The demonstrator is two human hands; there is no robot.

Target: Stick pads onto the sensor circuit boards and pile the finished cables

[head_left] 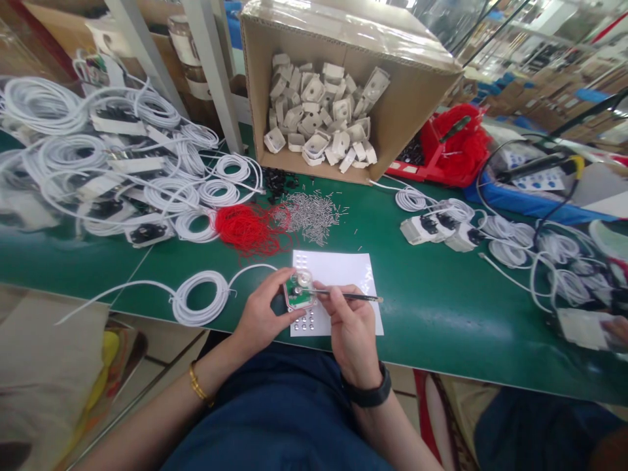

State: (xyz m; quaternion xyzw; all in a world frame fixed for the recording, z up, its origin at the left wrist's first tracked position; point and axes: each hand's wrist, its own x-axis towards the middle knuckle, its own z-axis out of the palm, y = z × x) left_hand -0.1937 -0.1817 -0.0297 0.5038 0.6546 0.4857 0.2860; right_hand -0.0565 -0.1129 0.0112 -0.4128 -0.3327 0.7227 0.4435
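My left hand (261, 311) grips the edge of a small housing with a green circuit board (300, 299) inside, thumb below and fingers above. In my right hand (349, 318) is a thin dark tweezer-like tool (356, 296), pinched between thumb and fingers, its tip over the board. Beneath both lies a white sheet (343, 268) with rows of small round silvery parts (304, 324) along its left side. A white cable runs from behind the housing to a coil (200, 298) at the left.
A cardboard box (407, 78) of white housings stands behind a pile of small metal pins (314, 214) and red wires (248, 229). Coiled white cables (167, 190) fill the left; more units (419, 229) lie right. Another person's hand (617, 330) shows at the right edge.
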